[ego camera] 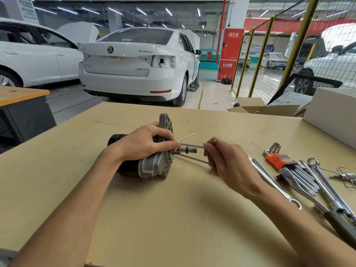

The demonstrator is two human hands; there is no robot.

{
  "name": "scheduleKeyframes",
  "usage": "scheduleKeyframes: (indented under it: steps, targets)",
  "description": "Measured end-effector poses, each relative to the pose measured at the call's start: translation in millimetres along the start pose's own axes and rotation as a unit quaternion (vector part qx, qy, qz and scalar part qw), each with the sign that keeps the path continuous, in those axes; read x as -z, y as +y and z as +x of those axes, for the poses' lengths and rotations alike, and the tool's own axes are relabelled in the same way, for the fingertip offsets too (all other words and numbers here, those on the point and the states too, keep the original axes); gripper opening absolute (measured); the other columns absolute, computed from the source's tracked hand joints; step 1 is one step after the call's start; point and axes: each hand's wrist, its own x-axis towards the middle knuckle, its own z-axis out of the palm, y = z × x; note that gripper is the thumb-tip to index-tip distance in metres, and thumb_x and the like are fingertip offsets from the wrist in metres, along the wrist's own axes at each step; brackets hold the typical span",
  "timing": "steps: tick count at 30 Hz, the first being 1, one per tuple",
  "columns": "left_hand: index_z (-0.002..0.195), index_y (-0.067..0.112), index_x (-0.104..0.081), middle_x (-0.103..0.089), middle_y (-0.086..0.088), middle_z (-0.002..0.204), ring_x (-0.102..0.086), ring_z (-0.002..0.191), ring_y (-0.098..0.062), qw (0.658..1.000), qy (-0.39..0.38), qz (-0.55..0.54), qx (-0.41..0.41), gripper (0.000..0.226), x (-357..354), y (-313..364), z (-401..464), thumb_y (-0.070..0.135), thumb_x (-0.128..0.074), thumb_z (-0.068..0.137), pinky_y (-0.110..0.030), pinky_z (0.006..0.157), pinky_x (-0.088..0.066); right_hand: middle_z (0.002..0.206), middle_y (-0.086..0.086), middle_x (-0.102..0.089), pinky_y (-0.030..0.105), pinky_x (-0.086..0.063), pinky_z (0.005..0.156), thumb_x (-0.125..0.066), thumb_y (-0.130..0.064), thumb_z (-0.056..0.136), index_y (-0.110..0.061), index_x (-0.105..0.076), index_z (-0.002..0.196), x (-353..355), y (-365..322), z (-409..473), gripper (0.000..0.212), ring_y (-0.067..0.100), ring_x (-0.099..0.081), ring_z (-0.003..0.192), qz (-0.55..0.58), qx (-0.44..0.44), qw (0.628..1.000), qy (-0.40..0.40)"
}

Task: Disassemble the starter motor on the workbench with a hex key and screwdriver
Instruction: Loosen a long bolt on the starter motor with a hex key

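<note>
Right hand [224,158] pinches long bolts [192,146] (blurred); left hand [146,143] grips starter motor [148,166].

The left hand [148,143] covers the middle of the starter motor [146,162]. The right hand [225,160] is motion-blurred and hides the far ends of two long bolts [192,146]. The frame's right edge cuts off the wrenches [327,191].

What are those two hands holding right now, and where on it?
The left hand grips the starter motor over the top of its body. The right hand pinches the outer ends of the long bolts sticking out of it.
</note>
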Motion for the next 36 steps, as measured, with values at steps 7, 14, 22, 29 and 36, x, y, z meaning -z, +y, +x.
scheduleKeyframes:
  steps: [7, 14, 22, 29, 36]
  targets:
    - [0.075, 0.050, -0.071, -0.055, 0.015, 0.096, -0.057, 0.096, 0.001, 1.000, -0.002, -0.006, 0.005, 0.012, 0, 1, -1, 0.058, -0.062, 0.078, -0.018, 0.088, -0.043, 0.057, 0.002, -0.058, 0.026, -0.041, 0.050, -0.038, -0.059, 0.099, -0.011, -0.063, 0.084, -2, -9, 2, 0.057, 0.014, -0.054, 0.049, 0.115, -0.046, 0.992, 0.014]
    - [0.076, 0.050, -0.071, -0.056, 0.009, 0.098, -0.057, 0.094, 0.000, 1.000, 0.010, -0.004, 0.005, 0.012, -1, 2, -1, 0.059, -0.062, 0.077, -0.012, 0.084, -0.042, 0.053, 0.006, -0.047, 0.025, -0.036, 0.041, -0.058, -0.039, 0.092, -0.012, -0.053, 0.064, 6, -12, 5, 0.039, 0.020, -0.048, 0.045, 0.349, -0.183, 0.918, -0.054]
    - [0.079, 0.049, -0.072, -0.056, 0.005, 0.102, -0.057, 0.095, -0.002, 1.000, 0.006, -0.006, 0.003, 0.016, -1, 0, 0, 0.062, -0.063, 0.075, -0.023, 0.089, -0.045, 0.064, -0.004, -0.061, 0.023, -0.043, 0.044, -0.052, -0.032, 0.099, -0.018, -0.070, 0.096, 4, -3, 5, 0.023, 0.016, -0.058, 0.050, 0.195, -0.094, 0.976, -0.036]
    - [0.073, 0.047, -0.071, -0.054, 0.008, 0.097, -0.057, 0.091, 0.001, 1.000, 0.008, -0.012, 0.012, 0.021, -1, 2, -1, 0.064, -0.059, 0.075, -0.017, 0.081, -0.041, 0.065, -0.003, -0.061, 0.025, -0.044, 0.045, -0.050, -0.051, 0.093, -0.026, -0.072, 0.099, 3, -4, 4, 0.034, 0.017, -0.060, 0.052, 0.178, -0.106, 0.978, -0.028]
    - [0.073, 0.050, -0.070, -0.055, 0.007, 0.099, -0.057, 0.093, 0.001, 1.000, 0.012, -0.003, 0.008, 0.015, -2, 2, 0, 0.061, -0.061, 0.075, -0.012, 0.082, -0.042, 0.044, 0.001, -0.026, 0.017, -0.022, 0.036, -0.050, -0.060, 0.093, -0.014, -0.035, 0.050, 9, -5, 6, 0.065, 0.017, -0.031, 0.038, 0.279, -0.335, 0.898, -0.056]
